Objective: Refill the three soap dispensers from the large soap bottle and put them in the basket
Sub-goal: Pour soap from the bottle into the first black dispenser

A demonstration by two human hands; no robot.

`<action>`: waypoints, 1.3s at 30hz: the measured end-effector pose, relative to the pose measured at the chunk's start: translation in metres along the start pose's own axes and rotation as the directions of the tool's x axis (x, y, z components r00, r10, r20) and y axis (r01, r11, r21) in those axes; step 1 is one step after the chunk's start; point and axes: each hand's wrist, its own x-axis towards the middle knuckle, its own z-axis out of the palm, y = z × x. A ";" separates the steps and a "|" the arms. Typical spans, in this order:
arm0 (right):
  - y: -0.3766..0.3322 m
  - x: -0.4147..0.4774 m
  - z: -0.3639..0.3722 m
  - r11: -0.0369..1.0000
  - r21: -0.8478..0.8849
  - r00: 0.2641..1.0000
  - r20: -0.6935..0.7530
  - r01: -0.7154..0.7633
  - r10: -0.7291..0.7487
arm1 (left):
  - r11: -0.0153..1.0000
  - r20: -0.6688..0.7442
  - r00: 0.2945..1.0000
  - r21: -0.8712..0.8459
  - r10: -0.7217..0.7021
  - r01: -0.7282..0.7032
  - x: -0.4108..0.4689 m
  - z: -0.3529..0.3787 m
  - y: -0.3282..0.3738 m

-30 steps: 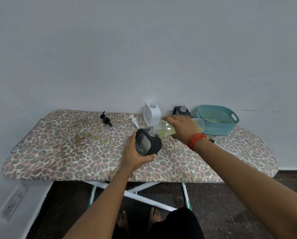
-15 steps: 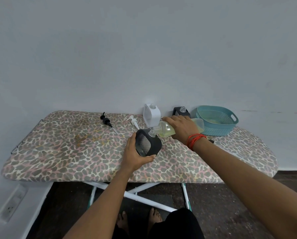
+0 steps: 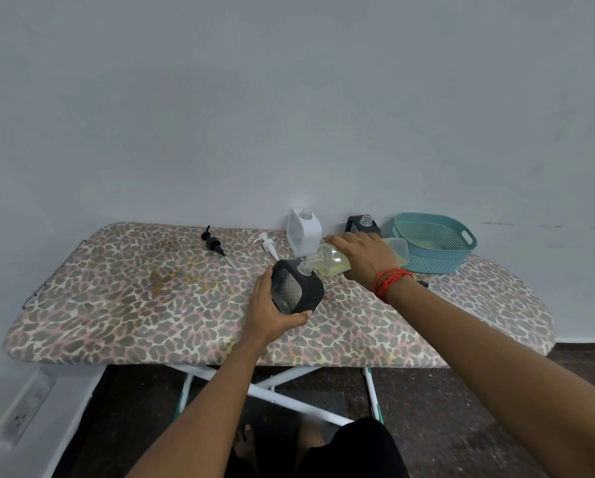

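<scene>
Both hands busy: large soap bottle tipped into a black dispenser.

The left hand (image 3: 272,315) curls round the tilted black dispenser (image 3: 298,291). The right hand (image 3: 361,257) grips the large soap bottle (image 3: 334,258), lying almost sideways with its mouth at the dispenser's open neck. Behind, a white dispenser (image 3: 303,234) and a second black dispenser (image 3: 363,224) stand uncapped, left of the teal basket (image 3: 434,262). A black pump (image 3: 216,243) and a white pump (image 3: 268,243) lie on the ironing board (image 3: 134,298).

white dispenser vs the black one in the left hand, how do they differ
The white dispenser stands upright on the board, untouched; the black dispenser is tilted, held by the left hand. The soap bottle is tipped to the black dispenser's neck, not the white dispenser's. Both lack pumps.
</scene>
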 end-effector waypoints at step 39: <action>-0.001 -0.001 0.001 1.000 -0.002 1.000 -0.021 -0.010 0.009 | 1.000 -0.006 1.000 -0.002 -0.003 0.003 0.000 0.001 0.001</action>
